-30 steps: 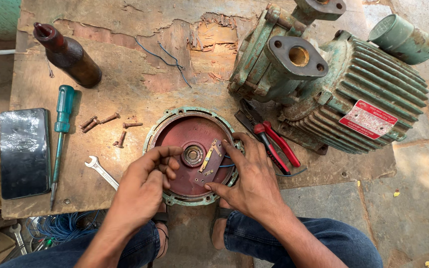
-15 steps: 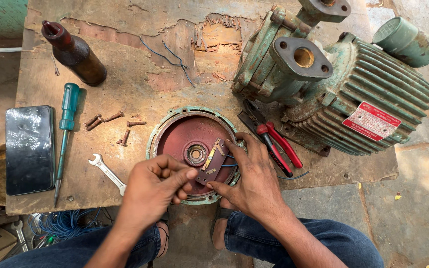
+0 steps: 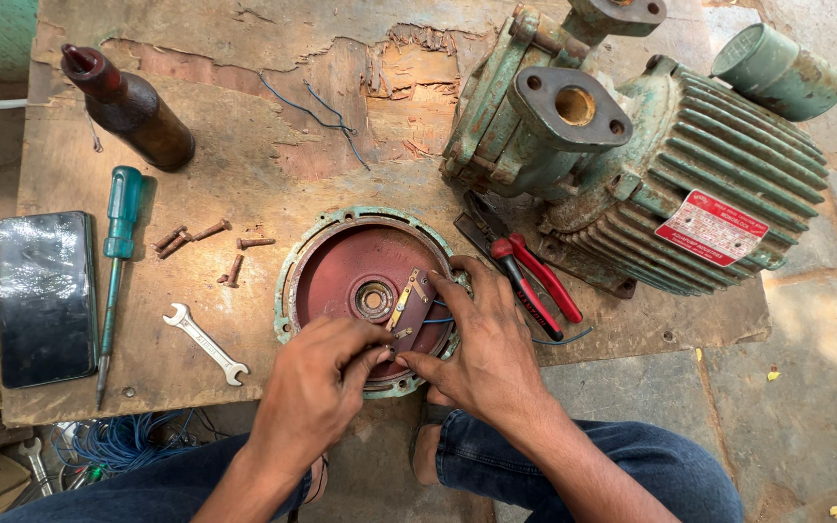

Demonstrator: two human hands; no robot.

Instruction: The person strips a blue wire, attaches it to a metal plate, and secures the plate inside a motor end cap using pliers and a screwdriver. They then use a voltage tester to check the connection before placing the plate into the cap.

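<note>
The big green motor (image 3: 661, 174) lay on the wooden board (image 3: 244, 126), and its round red cover (image 3: 341, 266) was already off, lying flat in front of the person. Rusty bolts (image 3: 207, 247) sat out beside it. Both hands were on a small brown plate (image 3: 409, 308) inside the cover. The left hand (image 3: 317, 383) pinched its bottom end with fingers together. The right hand (image 3: 481, 344) had fingers spread over it. The plate looked not yet loose or fixed; I could not tell which.

end cover (image 3: 341, 271) on board (image 3: 244, 174), wrench (image 3: 205, 343) left, pliers (image 3: 525, 276) and motor (image 3: 651, 155) right
</note>
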